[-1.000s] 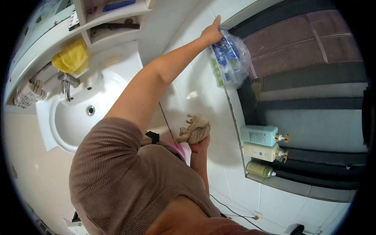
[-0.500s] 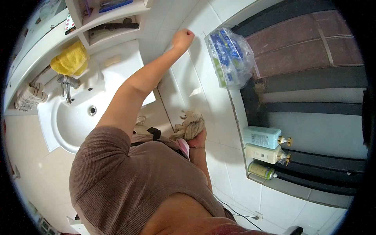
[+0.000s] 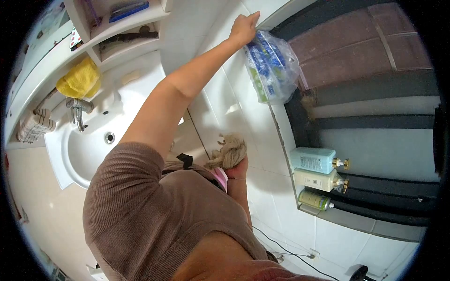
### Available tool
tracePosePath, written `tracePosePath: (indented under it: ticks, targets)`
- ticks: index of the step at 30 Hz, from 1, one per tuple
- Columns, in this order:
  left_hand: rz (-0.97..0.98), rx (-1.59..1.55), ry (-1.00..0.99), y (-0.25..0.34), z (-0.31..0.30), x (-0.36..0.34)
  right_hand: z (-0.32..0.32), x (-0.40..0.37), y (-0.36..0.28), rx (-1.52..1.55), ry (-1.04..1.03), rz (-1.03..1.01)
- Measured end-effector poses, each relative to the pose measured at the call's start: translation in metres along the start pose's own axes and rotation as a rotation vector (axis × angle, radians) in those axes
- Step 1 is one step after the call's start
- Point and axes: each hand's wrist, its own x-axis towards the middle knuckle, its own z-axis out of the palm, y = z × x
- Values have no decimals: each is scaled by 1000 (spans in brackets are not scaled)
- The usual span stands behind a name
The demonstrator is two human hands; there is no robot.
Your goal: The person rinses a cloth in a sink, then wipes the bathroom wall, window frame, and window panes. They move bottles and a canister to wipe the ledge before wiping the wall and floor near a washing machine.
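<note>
Reading the view as a clock face, we have our left hand (image 3: pixel 243 30) at 12 o'clock, at the near upper corner of the plastic-wrapped packet (image 3: pixel 272 70). One digit sticks out towards 1 o'clock and the others look curled; we cannot tell whether they are clamped on the wrap. The packet lies at 1 o'clock, on the sill (image 3: pixel 284 122). Near the centre, our right hand (image 3: pixel 238 169) is closed round the underside of a bunched rag (image 3: pixel 232 151), well apart from the packet.

We judge the step in hand to be work at the packet's corner, with the rag merely held. The next move would call for a sure hold on the slippery wrap, and care for the bottles at 3 to 4 o'clock: blue (image 3: pixel 313 160) and cream (image 3: pixel 314 179).
</note>
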Motion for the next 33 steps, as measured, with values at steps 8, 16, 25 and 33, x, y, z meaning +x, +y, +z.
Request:
tracePosePath:
  ticks: [8, 16, 25, 33]
  targets:
    - [182, 20, 31, -24, -20, -22, -19, 8, 1, -69, -58, 9]
    - [-361, 97, -346, -63, -65, -167, -12, 9, 7, -53, -6, 24]
    - [-151, 461, -748, -158, -27, -354, -7, 11, 7, -28, 53, 0]
    - [144, 280, -523, -118, -24, -287, -11, 1, 5, -11, -11, -12]
